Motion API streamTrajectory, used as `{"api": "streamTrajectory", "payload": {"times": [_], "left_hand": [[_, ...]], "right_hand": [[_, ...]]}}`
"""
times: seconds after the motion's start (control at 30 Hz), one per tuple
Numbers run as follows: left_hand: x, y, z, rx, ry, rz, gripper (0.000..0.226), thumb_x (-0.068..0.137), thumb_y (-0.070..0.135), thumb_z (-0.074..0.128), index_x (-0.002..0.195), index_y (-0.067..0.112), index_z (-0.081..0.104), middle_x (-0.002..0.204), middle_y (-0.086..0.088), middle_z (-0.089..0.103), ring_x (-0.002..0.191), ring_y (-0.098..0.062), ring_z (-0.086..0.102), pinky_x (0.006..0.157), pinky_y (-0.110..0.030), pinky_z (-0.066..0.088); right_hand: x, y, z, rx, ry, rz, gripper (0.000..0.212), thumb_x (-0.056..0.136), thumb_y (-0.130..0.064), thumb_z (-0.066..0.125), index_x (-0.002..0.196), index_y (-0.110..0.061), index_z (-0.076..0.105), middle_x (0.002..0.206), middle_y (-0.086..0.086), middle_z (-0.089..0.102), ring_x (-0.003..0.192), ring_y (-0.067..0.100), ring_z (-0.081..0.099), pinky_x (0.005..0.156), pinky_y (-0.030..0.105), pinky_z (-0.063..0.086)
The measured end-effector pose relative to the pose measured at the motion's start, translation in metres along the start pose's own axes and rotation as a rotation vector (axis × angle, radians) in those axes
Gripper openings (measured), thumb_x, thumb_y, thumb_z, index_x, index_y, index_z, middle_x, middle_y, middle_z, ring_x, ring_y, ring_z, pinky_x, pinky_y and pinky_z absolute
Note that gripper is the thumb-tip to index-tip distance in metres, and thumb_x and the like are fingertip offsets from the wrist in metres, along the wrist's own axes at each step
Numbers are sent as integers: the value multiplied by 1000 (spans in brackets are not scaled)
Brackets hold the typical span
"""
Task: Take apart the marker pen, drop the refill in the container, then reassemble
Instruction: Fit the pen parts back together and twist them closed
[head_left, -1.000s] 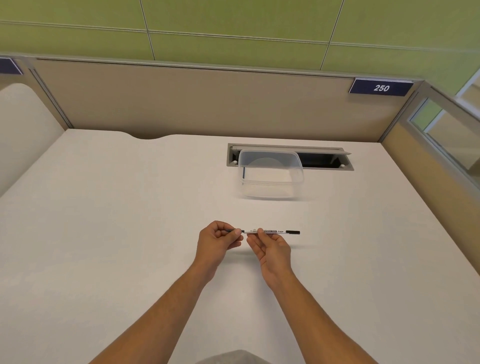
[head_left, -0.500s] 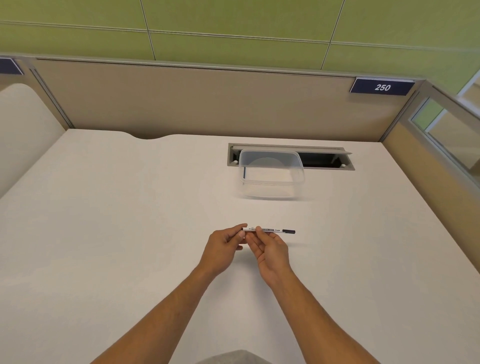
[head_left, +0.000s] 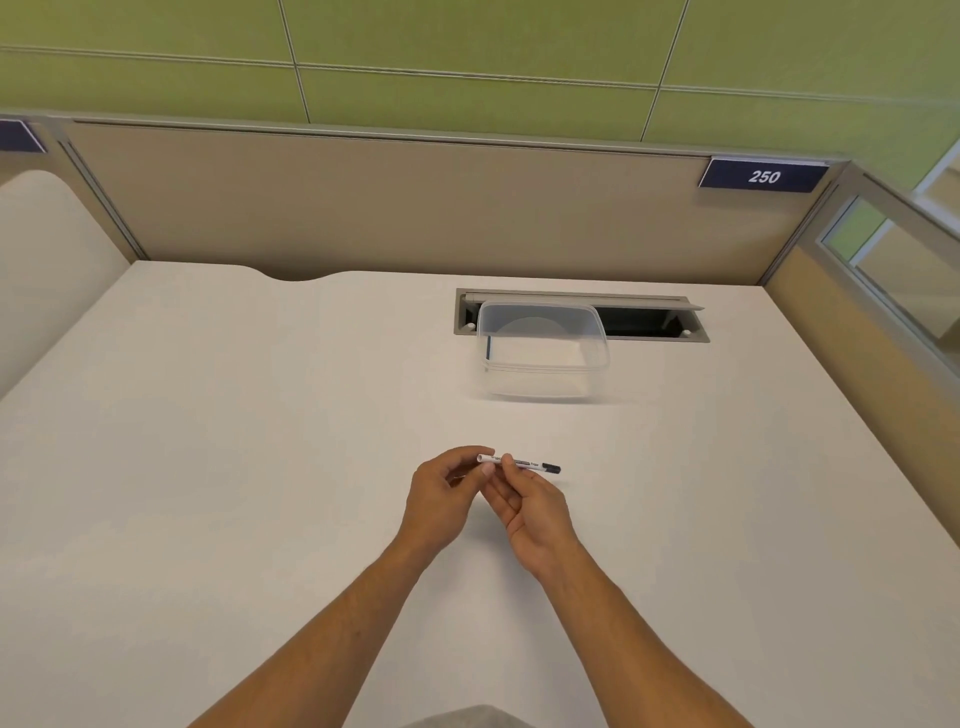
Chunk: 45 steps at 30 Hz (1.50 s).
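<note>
1. Moved since the earlier frames: both hands have drawn closer together, and the marker pen (head_left: 518, 463) has slid left between them; its white left end, which one second ago met my left fingertips, now stands bare above them.
2. Marker pen: slim white barrel with a dark printed band and a black right end, lying roughly level, slightly lower at the right, held above the tabletop (head_left: 208, 467) near its middle.
3. Right hand (head_left: 530, 512): palm turned up, grip closed on the pen; thumb and fingertips pinch the barrel at mid-length.
4. Left hand (head_left: 441, 499): fingers curled, with the fingertips just beside the pen's white end. I cannot tell whether this grip holds the barrel, merely touches it, or holds some small part.
5. Container (head_left: 540, 358): clear plastic tub, lidless, standing toward the far edge of the tabletop, right of centre, well apart from the hands. A short dark stick stands against its left inner wall.
6. Cable slot (head_left: 649, 325): grey-framed opening along the far edge; the container overlaps its left part.
7. Partition (head_left: 363, 208): beige panel behind the tabletop, bearing a blue number plate (head_left: 763, 176) reading 250 at its right end.
</note>
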<state>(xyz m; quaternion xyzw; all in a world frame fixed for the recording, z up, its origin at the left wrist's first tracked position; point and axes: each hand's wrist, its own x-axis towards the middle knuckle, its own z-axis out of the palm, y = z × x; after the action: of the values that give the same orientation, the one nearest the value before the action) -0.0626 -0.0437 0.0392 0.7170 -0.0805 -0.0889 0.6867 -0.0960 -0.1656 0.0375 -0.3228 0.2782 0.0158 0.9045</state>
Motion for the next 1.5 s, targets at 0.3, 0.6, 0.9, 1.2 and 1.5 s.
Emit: {"api": "streamTrajectory", "payload": {"times": [0.3, 0.6, 0.9, 1.2, 1.5], "left_hand": [[6, 6, -2, 6, 116, 110, 11, 91, 16, 62, 94, 25, 68, 97, 8, 72, 94, -11, 66, 81, -27, 53], [18, 10, -14, 14, 197, 150, 4, 89, 31, 59, 93, 32, 59, 95, 7, 69, 94, -16, 65, 82, -41, 53], [20, 10, -17, 82, 205, 164, 12, 93, 31, 57, 101, 39, 62, 87, 11, 64, 75, -13, 66, 69, -29, 54], [18, 3, -18, 78, 112, 132, 21, 90, 23, 63, 96, 43, 69, 89, 11, 69, 65, -10, 60, 59, -17, 50], [19, -7, -22, 195, -9, 105, 17, 87, 23, 68, 95, 37, 72, 80, 13, 66, 70, -1, 57, 65, -12, 41]], "right_hand": [[-1, 1, -6, -400, 124, -99, 21, 96, -22, 63, 101, -3, 70, 86, 16, 77, 80, 29, 77, 69, 32, 62], [6, -6, -45, -1303, 458, -439, 8, 90, -17, 65, 97, -13, 65, 92, 0, 66, 87, 21, 64, 75, 29, 49], [13, -4, -54, -1575, 438, -312, 16, 94, -16, 62, 106, -7, 66, 107, 7, 67, 89, 19, 61, 71, 24, 42], [4, -9, -46, -1176, 342, -339, 5, 90, -9, 62, 88, -13, 65, 77, 2, 71, 62, 17, 67, 52, 18, 48], [-5, -40, -16, -766, 72, -397, 10, 86, -7, 71, 91, -15, 73, 72, 7, 76, 64, 23, 73, 62, 26, 59]]}}
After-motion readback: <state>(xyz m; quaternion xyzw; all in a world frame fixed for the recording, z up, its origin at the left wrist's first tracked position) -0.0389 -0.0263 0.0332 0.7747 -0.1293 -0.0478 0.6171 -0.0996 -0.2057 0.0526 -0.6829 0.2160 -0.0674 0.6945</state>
